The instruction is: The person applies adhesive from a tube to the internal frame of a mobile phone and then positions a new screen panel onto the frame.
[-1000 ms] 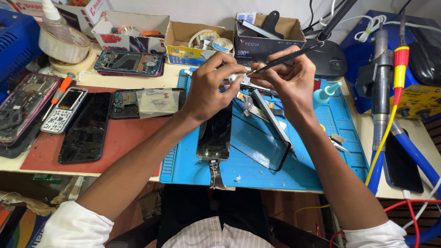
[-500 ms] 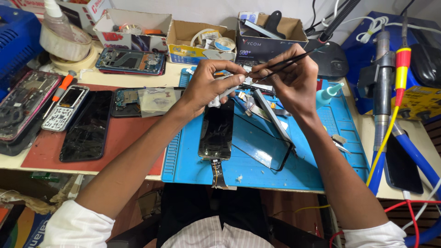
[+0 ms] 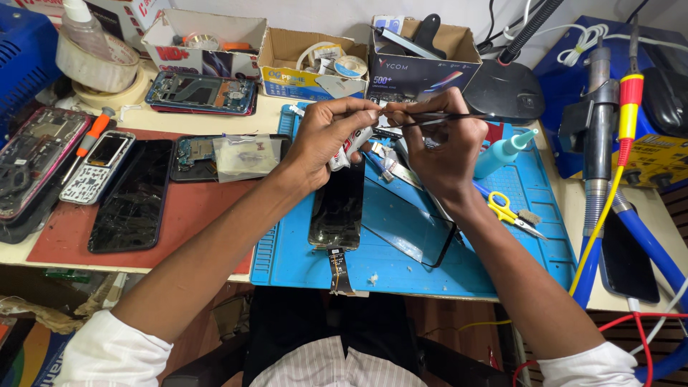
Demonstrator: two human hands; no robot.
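Observation:
My left hand (image 3: 331, 140) grips a small white tube (image 3: 349, 148) above the blue work mat (image 3: 401, 244), its thumb and forefinger pinched near the tips of the tweezers. My right hand (image 3: 444, 147) holds thin black tweezers (image 3: 437, 120) level, pointing left toward the left fingertips. Directly beneath both hands a dark phone screen (image 3: 337, 206) lies flat on the mat, its flex cable (image 3: 338, 269) hanging over the front edge. A thin glass panel (image 3: 416, 233) lies to its right.
Yellow-handled scissors (image 3: 510, 211) and a teal bottle (image 3: 505, 152) sit right of my hands. Cardboard boxes (image 3: 423, 61) of parts line the back. Several phones, including a cracked one (image 3: 134, 195), cover the red mat (image 3: 193, 215) on the left. A hot-air tool (image 3: 600, 132) stands right.
Both hands have lifted slightly and drawn closer together over the screen; the left hand's fingertips now meet the tweezer tips. The view has shifted a little.

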